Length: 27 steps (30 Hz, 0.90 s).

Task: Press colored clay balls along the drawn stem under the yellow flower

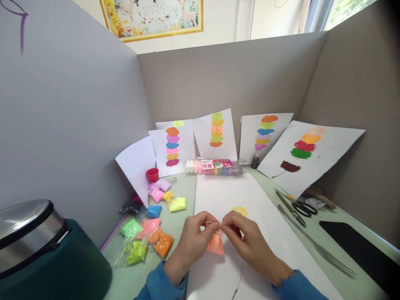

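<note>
My left hand (196, 234) and right hand (246, 239) meet over the white sheet (268, 233), each pinching the top edge of a small clear packet of orange clay (215, 243) between thumb and fingertips; the packet hangs soft and crinkly between them, just above the paper. A smear of yellow clay (239, 211) sits on the sheet just beyond my knuckles.

To my left lies a heap of similar little bags (150, 227) (neon green, pink, blue, yellow, orange), glossy and lumpy. A long wrapped pack of clay sticks (215, 166) lies at the sheet's far edge, with a red cup (152, 175) near it.

The table (181, 191) is pale green, boxed in by grey partition walls (225, 83) with sheets of stacked clay blobs (215, 131) leaning against them. On my right, scissors (296, 205) and a metal fork (325, 252) lie beside the sheet, leaving a narrow strip of bare table.
</note>
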Tool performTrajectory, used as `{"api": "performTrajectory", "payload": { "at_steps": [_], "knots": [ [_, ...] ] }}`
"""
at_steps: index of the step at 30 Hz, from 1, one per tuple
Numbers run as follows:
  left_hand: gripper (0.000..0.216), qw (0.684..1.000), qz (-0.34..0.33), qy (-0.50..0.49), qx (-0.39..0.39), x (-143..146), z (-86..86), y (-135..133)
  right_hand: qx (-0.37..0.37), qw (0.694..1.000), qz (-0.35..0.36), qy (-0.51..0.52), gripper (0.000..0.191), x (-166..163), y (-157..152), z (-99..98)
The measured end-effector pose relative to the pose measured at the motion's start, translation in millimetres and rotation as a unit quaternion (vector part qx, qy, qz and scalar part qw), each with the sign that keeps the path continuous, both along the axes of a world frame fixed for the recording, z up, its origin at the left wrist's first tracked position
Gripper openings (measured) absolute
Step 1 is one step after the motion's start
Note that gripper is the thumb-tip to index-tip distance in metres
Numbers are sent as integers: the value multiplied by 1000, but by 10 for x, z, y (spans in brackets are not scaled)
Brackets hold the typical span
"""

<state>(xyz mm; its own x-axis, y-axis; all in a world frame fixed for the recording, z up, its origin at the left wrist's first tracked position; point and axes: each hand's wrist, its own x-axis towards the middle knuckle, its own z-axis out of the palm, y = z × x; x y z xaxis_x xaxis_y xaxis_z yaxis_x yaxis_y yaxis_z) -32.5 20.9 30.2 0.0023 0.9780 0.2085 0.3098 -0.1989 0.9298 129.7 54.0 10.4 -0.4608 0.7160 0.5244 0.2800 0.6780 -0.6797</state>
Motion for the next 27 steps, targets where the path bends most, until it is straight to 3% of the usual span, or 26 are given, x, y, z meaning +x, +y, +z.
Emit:
{"api": "performTrajectory", "payload": {
  "at_steps": [3, 6, 10, 13, 16, 18, 21, 23, 24, 27],
  "knots": [
    [19, 999, 17, 36, 19, -72, -47, 42, 17, 1000, -19, 4, 19, -9, 28, -44],
    [23, 989, 91, 106, 55, -214, -67, 92, 33, 998, -44, 11, 17, -5, 36, -82],
    [27, 945, 203, 253, 35, -475, -69, 188, 55, 993, -101, 15, 18, 9, 56, -63],
    [29, 907, 220, 360, -2, -624, -85, 251, 54, 988, -142, 15, 21, 125, 139, 27],
    [32, 864, 224, 448, -39, -696, -124, 274, 21, 977, -210, -22, 21, 468, 264, 154],
    [34, 840, 229, 491, -37, -715, -151, 267, 2, 956, -279, -95, 21, 819, 325, 219],
    [33, 805, 237, 544, -15, -725, -166, 240, -37, 889, -383, -248, 19, 1376, 329, 220],
    [30, 783, 256, 567, 11, -719, -156, 231, -74, 846, -413, -328, 21, 1657, 282, 148],
    [29, 777, 269, 568, 34, -709, -148, 231, -81, 842, -414, -338, 22, 1753, 253, 95],
    [27, 798, 256, 529, 136, -635, -140, 243, -95, 826, -415, -369, 24, 1868, 178, -85]
  ]
}}
